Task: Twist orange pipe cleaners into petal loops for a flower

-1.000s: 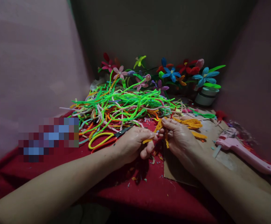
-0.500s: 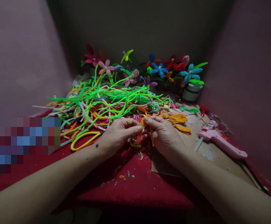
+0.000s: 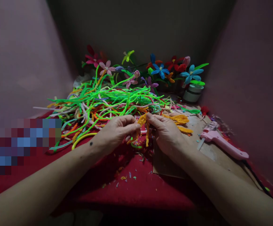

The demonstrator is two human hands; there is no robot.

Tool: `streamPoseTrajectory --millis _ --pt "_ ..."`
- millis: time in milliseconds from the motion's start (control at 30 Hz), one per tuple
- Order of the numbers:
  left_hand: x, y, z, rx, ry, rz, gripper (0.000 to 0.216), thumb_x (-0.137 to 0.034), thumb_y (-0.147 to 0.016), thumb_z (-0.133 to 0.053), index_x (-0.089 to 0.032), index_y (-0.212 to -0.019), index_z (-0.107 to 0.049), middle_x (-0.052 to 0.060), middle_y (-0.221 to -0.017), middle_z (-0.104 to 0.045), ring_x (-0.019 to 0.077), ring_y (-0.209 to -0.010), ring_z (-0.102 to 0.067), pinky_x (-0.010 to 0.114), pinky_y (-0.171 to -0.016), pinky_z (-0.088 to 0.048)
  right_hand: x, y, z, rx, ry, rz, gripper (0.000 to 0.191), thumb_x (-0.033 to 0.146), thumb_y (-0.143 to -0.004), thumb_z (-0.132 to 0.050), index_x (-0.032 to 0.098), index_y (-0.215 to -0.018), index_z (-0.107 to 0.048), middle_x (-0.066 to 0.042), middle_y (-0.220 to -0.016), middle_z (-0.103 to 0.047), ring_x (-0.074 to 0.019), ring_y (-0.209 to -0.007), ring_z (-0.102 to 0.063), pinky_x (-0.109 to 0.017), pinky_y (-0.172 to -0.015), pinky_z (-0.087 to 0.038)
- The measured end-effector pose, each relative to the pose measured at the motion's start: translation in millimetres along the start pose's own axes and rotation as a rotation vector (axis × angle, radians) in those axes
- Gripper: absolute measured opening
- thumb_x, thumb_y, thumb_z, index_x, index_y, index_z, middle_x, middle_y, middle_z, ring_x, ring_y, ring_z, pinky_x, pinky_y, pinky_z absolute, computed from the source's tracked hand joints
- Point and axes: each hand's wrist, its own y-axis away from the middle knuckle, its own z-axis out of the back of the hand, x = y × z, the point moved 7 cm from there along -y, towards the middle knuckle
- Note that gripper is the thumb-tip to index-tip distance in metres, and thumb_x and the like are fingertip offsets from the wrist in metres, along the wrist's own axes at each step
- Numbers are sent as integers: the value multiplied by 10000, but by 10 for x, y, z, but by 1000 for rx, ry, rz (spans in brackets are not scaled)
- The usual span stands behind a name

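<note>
My left hand (image 3: 117, 133) and my right hand (image 3: 165, 133) meet at the middle of the red cloth. Both pinch a bent orange pipe cleaner (image 3: 144, 125) between thumb and fingers; its two ends hang down between the hands. Just behind them lies a big tangled heap of pipe cleaners (image 3: 108, 103), mostly bright green with orange, pink and white ones. A small pile of folded orange pieces (image 3: 181, 121) rests to the right of my right hand.
Finished pipe-cleaner flowers (image 3: 161, 70) in several colours stand along the back wall, beside a white jar (image 3: 192, 93). A pink glue gun (image 3: 221, 144) lies on a cardboard sheet (image 3: 211, 157) at the right. Small cuttings dot the red cloth (image 3: 136, 188). Walls close in on both sides.
The view shifted so everything sits further left. Both hands lifted slightly and drew together, and the orange pipe cleaner is now bent into an arch between the fingertips.
</note>
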Motion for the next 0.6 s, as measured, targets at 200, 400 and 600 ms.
streamPoseTrajectory --millis 200,400,600 --pt "1 -80 180 -132 92 -36 213 -304 -763 -604 -140 -655 -520 -53 -523 -466 53 -449 -375 195 -454 -295 -16 62 -56 116 303 -52 184 295 -665 -701 140 -657 -602 62 -480 -452 -37 -393 -352 -186 -372 -250" --pt "51 -92 175 -98 124 -10 198 -306 -761 -589 -140 -675 -524 -45 -537 -491 63 -456 -407 208 -465 -308 -97 68 -121 178 215 -105 217 299 -676 -697 146 -642 -547 29 -535 -565 -68 -397 -471 -198 -384 -378" --pt "52 -68 152 -112 68 22 191 -294 -709 -630 -142 -674 -519 -52 -518 -490 60 -444 -389 208 -456 -277 12 48 -116 112 89 84 213 268 -619 -737 148 -668 -567 23 -569 -601 -98 -481 -559 -238 -492 -485"
